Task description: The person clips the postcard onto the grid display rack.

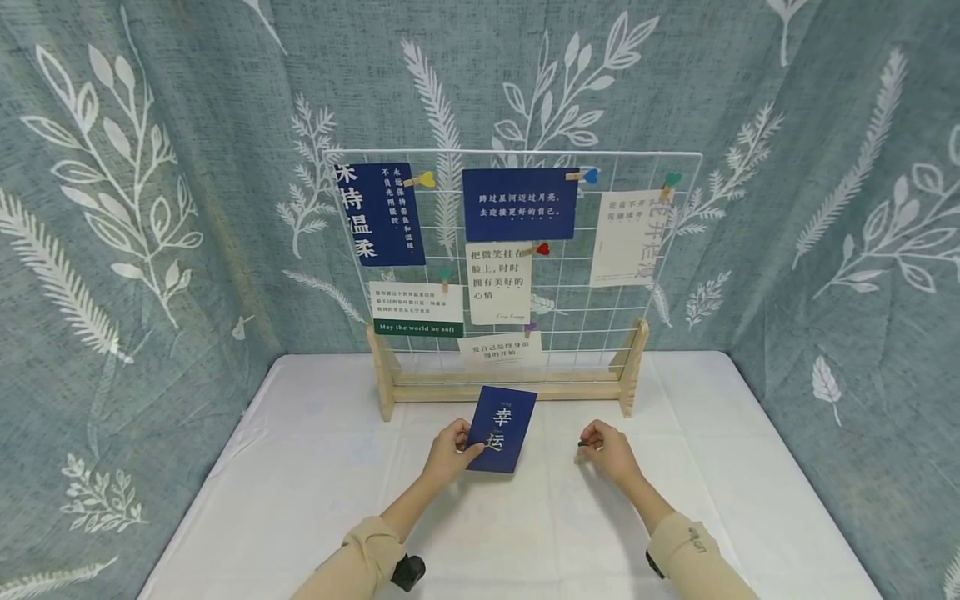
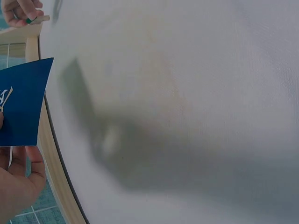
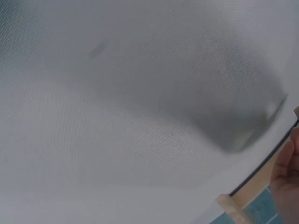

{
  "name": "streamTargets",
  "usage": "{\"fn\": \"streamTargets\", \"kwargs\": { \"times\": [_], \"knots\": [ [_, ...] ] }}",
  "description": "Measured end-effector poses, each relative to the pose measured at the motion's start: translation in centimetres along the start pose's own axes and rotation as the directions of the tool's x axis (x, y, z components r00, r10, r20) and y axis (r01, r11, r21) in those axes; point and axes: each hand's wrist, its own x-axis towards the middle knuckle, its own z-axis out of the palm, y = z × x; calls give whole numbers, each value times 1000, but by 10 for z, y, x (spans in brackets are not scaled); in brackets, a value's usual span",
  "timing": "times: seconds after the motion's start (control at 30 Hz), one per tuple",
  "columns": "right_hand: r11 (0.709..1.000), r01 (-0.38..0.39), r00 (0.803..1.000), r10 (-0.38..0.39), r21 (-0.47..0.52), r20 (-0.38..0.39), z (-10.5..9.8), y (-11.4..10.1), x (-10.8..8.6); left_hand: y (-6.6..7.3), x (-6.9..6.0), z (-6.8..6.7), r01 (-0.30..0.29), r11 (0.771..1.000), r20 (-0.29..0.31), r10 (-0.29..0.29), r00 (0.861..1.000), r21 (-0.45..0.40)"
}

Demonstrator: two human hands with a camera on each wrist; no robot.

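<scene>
In the head view my left hand (image 1: 448, 455) pinches a navy postcard (image 1: 519, 421) by its left edge, thumb in front. The card carries large pale Chinese characters and is held up, tilted, in front of the wooden-footed rack. To its right, my right hand (image 1: 612, 452) pinches a small wooden clip (image 2: 42, 19), whose green end shows in the left wrist view. The clip is apart from the card. At the right wrist view's edge only part of the right hand (image 3: 284, 175) appears.
Behind the hands stands a white wire grid (image 1: 570, 275) on a wooden base (image 1: 577, 390). Several cards hang there by heart-topped clips, among them a blue card (image 1: 517, 225) and a cream card (image 1: 498, 312). A white cloth (image 1: 300, 467) covers the table; leaf-patterned curtains (image 1: 225, 208) surround it.
</scene>
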Motion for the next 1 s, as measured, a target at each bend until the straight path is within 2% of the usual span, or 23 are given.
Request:
{"fn": "streamTargets", "kwargs": {
  "times": [0.07, 0.17, 0.2, 0.3, 0.4, 0.43, 0.53, 0.9, 1.0],
  "knots": [
    [1000, 12, 1000, -12, 22, 0, -1, 0, 0, 0, -1, 2, -2, 1000, 10, 2, 1000, -8],
    [995, 84, 996, -84, 54, -5, -3, 6, 0, 3, -2, 2, -15, 1000, 23, 15, 1000, -14],
    [987, 143, 990, -143, 73, -7, -1, 19, 4, 4, -1, 3, -16, 1000, 27, 16, 999, -15],
    [977, 205, 979, -205, 62, 3, -2, 27, 5, 5, 0, 4, -22, 1000, 38, 22, 999, 0],
    [983, 182, 983, -182, 18, 5, -3, 24, 3, 6, 1, 6, -23, 1000, 47, 22, 999, 15],
    [992, 129, 992, -129, -12, 6, -6, 13, -1, 6, 2, 6, -25, 1000, 49, 24, 998, 17],
    [994, 101, 995, -101, -48, 7, -8, 8, -3, 7, 3, 9, -22, 1000, 57, 22, 998, 7],
    [991, 111, 994, -110, -75, 18, -13, 7, -4, 6, 7, 13, 22, 999, 49, -21, 999, -27],
    [989, 125, 992, -125, -75, 9, -15, 7, -5, 5, 9, 13, 19, 999, 63, -16, 998, -37]
  ]
}}
